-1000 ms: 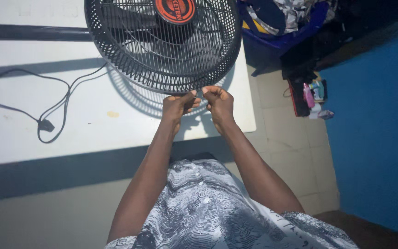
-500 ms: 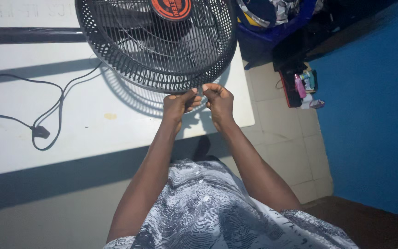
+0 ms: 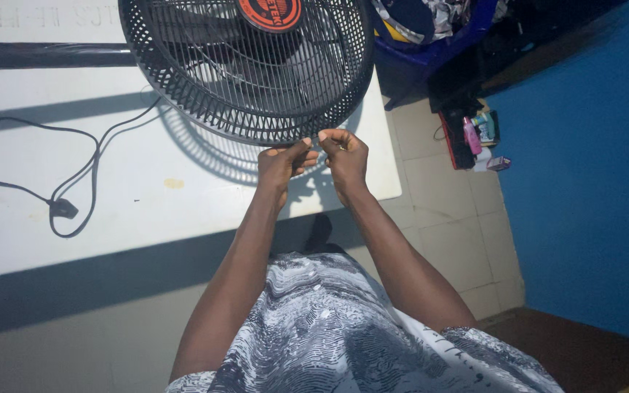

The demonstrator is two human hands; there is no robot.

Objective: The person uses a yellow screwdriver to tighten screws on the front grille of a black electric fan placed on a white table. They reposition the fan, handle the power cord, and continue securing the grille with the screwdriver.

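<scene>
A black fan [image 3: 249,65] with a round wire grille and a red centre badge lies on a white table [image 3: 111,189]. My left hand [image 3: 282,164] and my right hand [image 3: 343,156] meet at the near rim of the grille, fingers pinched together on the rim's lower edge. Whatever small part they pinch is hidden by the fingers. The fan's dark pole [image 3: 45,55] runs off to the left.
The fan's black cable and plug [image 3: 61,209] loop across the table's left half. A blue tub of clothes [image 3: 431,29] stands beyond the table's right end. Small bottles and boxes [image 3: 478,138] sit on the tiled floor by a blue wall [image 3: 591,182].
The view has shifted slightly, so the fan and table sit a little further right in the picture. Both hands stay pinched at the same spot on the grille rim.
</scene>
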